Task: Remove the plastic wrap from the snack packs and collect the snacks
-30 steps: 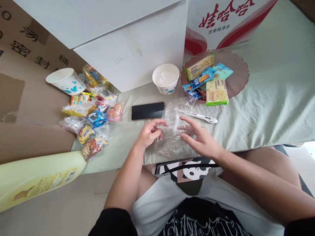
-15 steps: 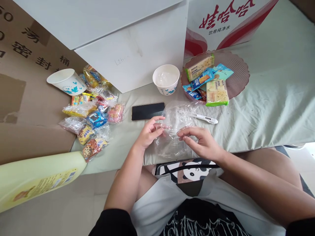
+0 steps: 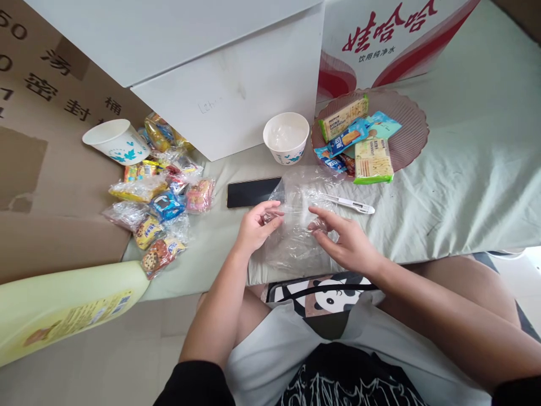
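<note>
Near the worktop's (image 3: pixel 422 214) front edge, my left grip (image 3: pixel 255 226) pinches the clear bag (image 3: pixel 291 243), likely to steady it; whether my right grip (image 3: pixel 350 242) clamps it, I can't tell.

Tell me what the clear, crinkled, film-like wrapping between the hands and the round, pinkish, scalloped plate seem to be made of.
The wrapping: probably thin, glossy plastic; it creases, catches highlights and is see-through.
The plate: probably moulded plastic, though glass is possible; its surface looks translucent and ribbed.
</note>
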Action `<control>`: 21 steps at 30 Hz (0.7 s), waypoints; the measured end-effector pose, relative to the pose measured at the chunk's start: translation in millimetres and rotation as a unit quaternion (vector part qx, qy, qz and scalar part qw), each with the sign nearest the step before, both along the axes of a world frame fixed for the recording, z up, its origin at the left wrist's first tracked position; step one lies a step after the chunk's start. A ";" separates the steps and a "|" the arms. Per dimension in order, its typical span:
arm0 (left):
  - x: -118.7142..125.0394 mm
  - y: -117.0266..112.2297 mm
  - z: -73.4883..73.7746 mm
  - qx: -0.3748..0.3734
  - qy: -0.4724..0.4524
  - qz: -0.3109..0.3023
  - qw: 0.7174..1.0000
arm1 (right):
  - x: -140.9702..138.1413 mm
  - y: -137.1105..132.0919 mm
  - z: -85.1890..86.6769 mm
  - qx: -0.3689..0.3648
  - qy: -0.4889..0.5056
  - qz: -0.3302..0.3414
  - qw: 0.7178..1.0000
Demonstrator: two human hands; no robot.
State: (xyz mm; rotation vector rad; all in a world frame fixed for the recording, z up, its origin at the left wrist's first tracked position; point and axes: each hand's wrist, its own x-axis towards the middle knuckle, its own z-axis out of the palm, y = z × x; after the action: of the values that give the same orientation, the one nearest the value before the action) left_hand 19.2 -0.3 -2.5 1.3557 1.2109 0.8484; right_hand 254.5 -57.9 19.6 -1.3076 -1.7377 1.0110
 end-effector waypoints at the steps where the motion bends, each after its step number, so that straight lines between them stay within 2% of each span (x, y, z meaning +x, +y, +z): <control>1: -0.1 0.3 -1.1 0.012 0.005 0.003 1.000 | -0.1 0.1 0.5 0.000 0.001 -0.006 1.000; 4: -0.3 0.1 -3.7 0.040 0.020 -0.015 0.999 | 0.0 1.4 0.6 -0.015 -0.027 -0.029 0.999; 7: -0.6 -1.0 -4.0 0.092 0.075 -0.036 0.992 | 0.1 3.0 -1.0 -0.030 -0.095 -0.046 0.994; 11: -2.1 -1.2 -2.5 0.229 0.163 -0.051 0.958 | 0.5 2.5 -2.9 -0.001 -0.172 -0.072 0.983; 14: -3.3 -1.3 -3.2 0.300 0.195 -0.032 0.933 | 1.2 0.7 -3.3 0.013 -0.256 -0.079 0.963; 18: -3.4 -3.1 -4.3 0.340 0.220 0.005 0.914 | 2.3 -1.1 -4.2 0.029 -0.335 -0.064 0.940; 21: -3.9 -4.5 -1.1 0.332 0.201 -0.005 0.922 | 3.0 -0.9 -4.8 0.111 -0.325 -0.077 0.936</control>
State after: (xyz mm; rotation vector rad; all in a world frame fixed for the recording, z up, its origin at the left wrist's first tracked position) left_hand 15.3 -4.8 -3.6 2.1679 1.2700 1.0589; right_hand 257.5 -58.8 14.8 -1.7130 -2.0997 0.2784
